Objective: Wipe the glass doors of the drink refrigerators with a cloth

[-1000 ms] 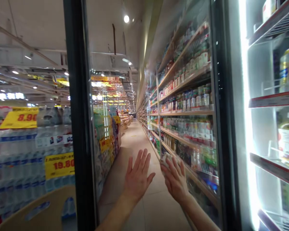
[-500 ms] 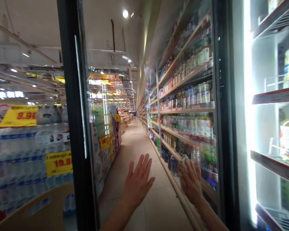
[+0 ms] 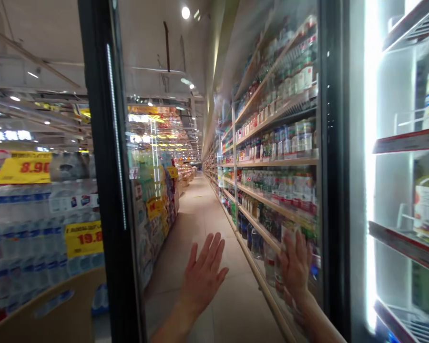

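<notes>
Two bare hands are raised before a tall, clear, rectangular glass pane (image 3: 200, 205) set in a black frame (image 3: 102, 157). Faint light streaks mark the glass, and rows of bottles and cans (image 3: 282, 186) show in it; whether they are reflected or seen through it, I cannot tell. A small, pale, whitish wad (image 3: 289, 233), seemingly cloth, looks soft and blurred, only its upper edge showing. It sits beneath the fingers of the right hand (image 3: 296, 262), near the pane's right edge, between the fingertips and the glass. That hand is blurred, its fingers long and nearly straight, laid flat over the wad rather than curled around it; its thumb is hard to make out. The left hand (image 3: 204, 274) is well apart from the wad, lower on the pane's middle, palm toward the glass, fingers slightly fanned and thumb held away, with nothing in its grasp; it appears to rest against the glass, though contact is hard to judge
</notes>
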`<state>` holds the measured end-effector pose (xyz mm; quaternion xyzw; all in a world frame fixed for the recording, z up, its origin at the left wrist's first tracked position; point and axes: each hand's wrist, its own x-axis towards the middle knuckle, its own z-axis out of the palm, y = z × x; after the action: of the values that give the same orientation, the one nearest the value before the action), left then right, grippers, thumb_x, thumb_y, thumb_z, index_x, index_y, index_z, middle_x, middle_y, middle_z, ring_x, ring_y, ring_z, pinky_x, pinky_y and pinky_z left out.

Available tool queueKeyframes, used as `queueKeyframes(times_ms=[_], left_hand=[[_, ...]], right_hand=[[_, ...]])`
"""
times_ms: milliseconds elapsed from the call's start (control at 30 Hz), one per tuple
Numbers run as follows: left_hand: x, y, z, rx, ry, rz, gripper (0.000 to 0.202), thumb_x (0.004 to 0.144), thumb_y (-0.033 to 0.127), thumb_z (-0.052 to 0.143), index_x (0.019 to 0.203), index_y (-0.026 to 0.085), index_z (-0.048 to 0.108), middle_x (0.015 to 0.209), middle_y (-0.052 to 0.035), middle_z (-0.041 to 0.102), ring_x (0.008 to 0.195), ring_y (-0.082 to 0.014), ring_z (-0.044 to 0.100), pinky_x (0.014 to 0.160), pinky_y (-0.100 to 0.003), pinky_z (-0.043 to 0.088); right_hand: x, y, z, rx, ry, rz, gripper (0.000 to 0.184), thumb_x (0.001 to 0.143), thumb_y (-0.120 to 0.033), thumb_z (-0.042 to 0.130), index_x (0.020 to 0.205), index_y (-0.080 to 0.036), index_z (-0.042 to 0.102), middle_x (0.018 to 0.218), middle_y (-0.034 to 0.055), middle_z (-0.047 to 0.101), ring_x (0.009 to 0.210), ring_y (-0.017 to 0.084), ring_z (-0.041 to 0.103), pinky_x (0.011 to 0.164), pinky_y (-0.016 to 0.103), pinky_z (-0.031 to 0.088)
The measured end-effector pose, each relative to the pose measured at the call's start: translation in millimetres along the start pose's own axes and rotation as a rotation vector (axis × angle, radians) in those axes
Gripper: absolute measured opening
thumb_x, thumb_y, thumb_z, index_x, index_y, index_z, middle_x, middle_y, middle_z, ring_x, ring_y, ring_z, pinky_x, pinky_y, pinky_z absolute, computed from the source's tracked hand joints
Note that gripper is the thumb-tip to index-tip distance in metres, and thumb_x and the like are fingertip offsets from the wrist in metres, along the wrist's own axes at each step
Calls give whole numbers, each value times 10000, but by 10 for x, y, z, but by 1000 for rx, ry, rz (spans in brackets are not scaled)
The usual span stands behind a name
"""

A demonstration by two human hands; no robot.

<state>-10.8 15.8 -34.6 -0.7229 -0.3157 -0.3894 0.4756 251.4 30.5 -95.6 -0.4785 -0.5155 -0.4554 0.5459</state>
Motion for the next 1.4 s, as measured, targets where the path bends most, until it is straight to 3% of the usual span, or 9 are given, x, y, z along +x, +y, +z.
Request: queueKeyframes(times_ms=[100,267,433,633,800,1000,1067,1200,1400], left_hand=[[-1,8,3,-6,14,-1,559,829,457,508,1308,170,463,1358,-61,491,1406,-164,122,1155,-412,42],[6,17,-1,-32,26,-15,529,844,453,491,1292,171,482,1354,-51,495,1404,-157,133,1155,-404,41],[6,19,-8,-26,12,-8,523,842,451,492,1287,176,489,1372,-44,473,1406,-162,124,1155,-404,38],[9,19,-11,-17,19,-19,538,838,462,494,1295,178,481,1345,-47,504,1404,-155,130,1158,-396,43],[17,25,-23,-49,9,-29,549,837,449,502,1310,173,463,1325,-55,524,1403,-142,128,1160,-387,32],[13,31,-25,-98,8,-46,552,848,424,503,1331,167,434,1319,-67,523,1400,-143,140,1157,-396,35],[18,34,-32,-99,0,-47,548,856,418,490,1338,165,424,1327,-70,514,1398,-149,147,1156,-398,33],[30,46,-38,-107,-14,-39,591,856,413,492,1374,160,365,1341,-73,498,1393,-159,172,1155,-403,30],[28,37,-59,-113,-20,-48,645,854,402,495,1413,161,280,1335,-80,505,1379,-167,225,1152,-395,44]], right_hand=[[151,-55,44,-4,19,103,592,890,-170,378,1446,-258,196,1519,105,200,1393,304,194,1059,595,249],[307,-91,81,108,-126,-268,647,858,-146,426,1434,-338,200,1511,43,250,1383,270,239,1097,539,218],[499,119,127,-14,97,266,584,902,-212,355,1452,-259,165,1507,138,226,1375,313,243,1030,595,274],[341,248,108,57,-111,-169,612,875,-193,411,1438,-316,204,1479,79,319,1364,269,285,1080,524,243],[465,493,130,-51,61,351,549,905,-257,325,1442,-231,219,1465,172,310,1346,328,301,986,622,298],[396,-4,68,136,-116,-222,633,856,-165,426,1434,-315,216,1499,50,281,1390,256,222,1105,513,211],[451,-29,67,119,-97,-201,626,862,-170,422,1435,-313,213,1497,54,285,1388,254,229,1106,524,194],[625,-143,104,50,72,146,597,894,-193,357,1455,-239,159,1498,120,262,1389,276,220,1071,563,229],[595,-575,63,213,-124,-258,660,860,-162,405,1456,-272,144,1486,52,311,1397,243,205,1129,503,157]])
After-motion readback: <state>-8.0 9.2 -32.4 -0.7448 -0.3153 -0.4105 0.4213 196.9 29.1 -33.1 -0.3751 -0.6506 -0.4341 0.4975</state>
